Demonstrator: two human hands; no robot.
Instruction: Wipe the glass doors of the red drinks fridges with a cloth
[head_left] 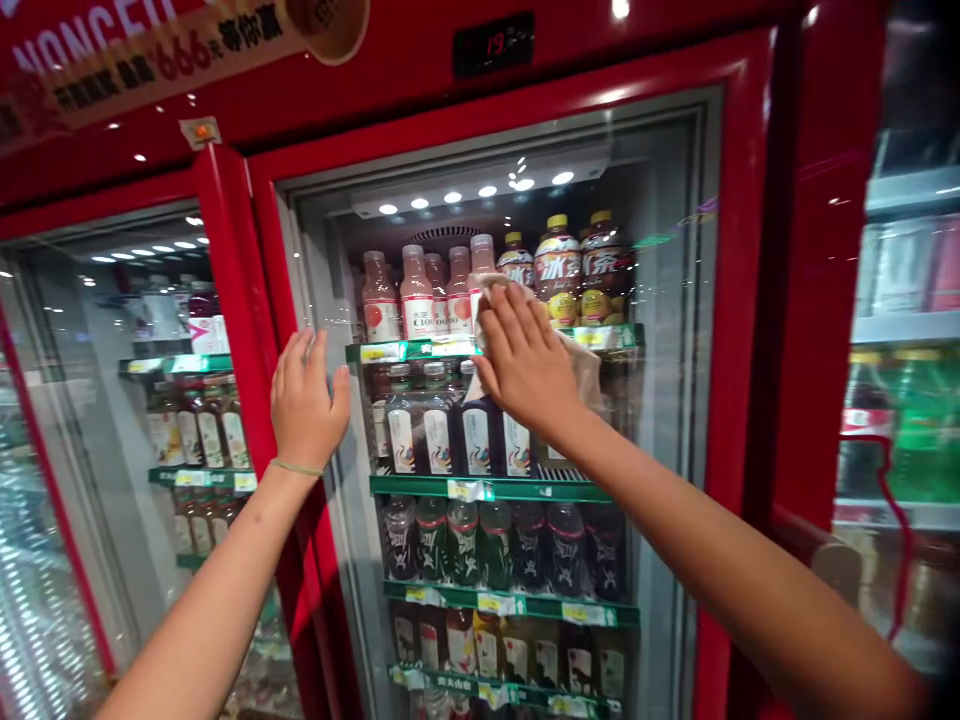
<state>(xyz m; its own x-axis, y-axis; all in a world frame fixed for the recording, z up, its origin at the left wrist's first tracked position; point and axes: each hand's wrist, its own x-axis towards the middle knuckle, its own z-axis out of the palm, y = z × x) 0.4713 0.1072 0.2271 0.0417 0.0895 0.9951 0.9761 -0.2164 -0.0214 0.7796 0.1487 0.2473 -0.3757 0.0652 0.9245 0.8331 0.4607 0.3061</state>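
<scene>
My right hand [523,360] presses a pale cloth [589,375] against the glass door [480,430] of a red drinks fridge. Part of the cloth shows above the fingertips and part hangs out to the right of the hand; the rest is hidden beneath the palm. Further left, my left hand [306,405] lies along the red door frame [264,240] and the glass edge, fingers extended and holding nothing. A thin band circles that wrist. Behind the glass stand pink-capped bottles [417,290] and yellow-capped tea bottles [556,268].
Green-edged shelves [517,488] inside carry several rows of dark bottles [461,540]. A second fridge door [142,420] adjoins on the left, and another cooler with green bottles [919,420] is at the right. Above the door, a display [493,44] reads 19.
</scene>
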